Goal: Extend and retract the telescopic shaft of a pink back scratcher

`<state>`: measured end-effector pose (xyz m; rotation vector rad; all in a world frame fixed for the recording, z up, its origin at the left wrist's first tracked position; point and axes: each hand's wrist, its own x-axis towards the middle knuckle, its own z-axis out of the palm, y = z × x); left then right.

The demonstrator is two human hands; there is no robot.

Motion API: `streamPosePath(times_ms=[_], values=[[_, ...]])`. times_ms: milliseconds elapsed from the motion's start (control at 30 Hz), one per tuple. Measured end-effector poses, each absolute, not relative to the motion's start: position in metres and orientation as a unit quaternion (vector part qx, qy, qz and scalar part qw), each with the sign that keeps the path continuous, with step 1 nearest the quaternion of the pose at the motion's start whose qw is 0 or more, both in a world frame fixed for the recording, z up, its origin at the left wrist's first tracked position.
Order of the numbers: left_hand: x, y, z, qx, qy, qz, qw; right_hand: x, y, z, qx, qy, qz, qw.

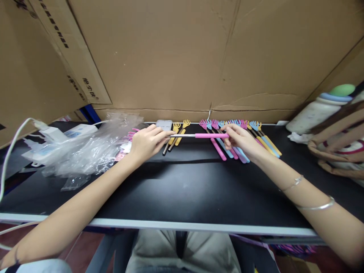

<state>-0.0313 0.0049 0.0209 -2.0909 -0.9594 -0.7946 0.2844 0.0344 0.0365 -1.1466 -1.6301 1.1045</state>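
A pink back scratcher (209, 135) with a metal rod is held level above the black table (184, 189). My left hand (147, 141) is closed around the rod end; pink claw prongs show just left of its fingers. My right hand (239, 137) pinches the far end of the pink handle. Behind and below that hand lies a row of back scratchers (218, 149) in pink, blue and purple, with yellow-handled ones (271, 146) at its right. Near my left fingertips lie yellow claw heads (186, 123), yellow handles (178, 139) and dark rods (165, 148).
Crumpled clear plastic bags (85, 151) and a white power strip (81, 130) with cables lie at left. A phone (164, 124) rests at the back. A white bottle (314, 110) and a brown-handled bag (338, 151) stand at right. Cardboard walls (170, 57) enclose the table.
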Motion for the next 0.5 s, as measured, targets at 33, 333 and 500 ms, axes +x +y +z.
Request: streamPosePath(times_ms=[33,333,500], values=[[-0.0314,0.0051,0.0209,-0.803,-0.377,-0.306,0.344,0.2836,0.0347,0.0374,-0.456,-0.650,0.429,0.431],[-0.0368,0.0071,0.0192,-0.801,-0.414,-0.311,0.300,0.2828,0.0367,0.0353,-0.442,-0.682,0.370,0.450],[-0.0369,0.0086,0.0190,-0.798,-0.411,-0.337,0.286,0.2838,0.0363,0.0345,-0.456,-0.682,0.378,0.429]])
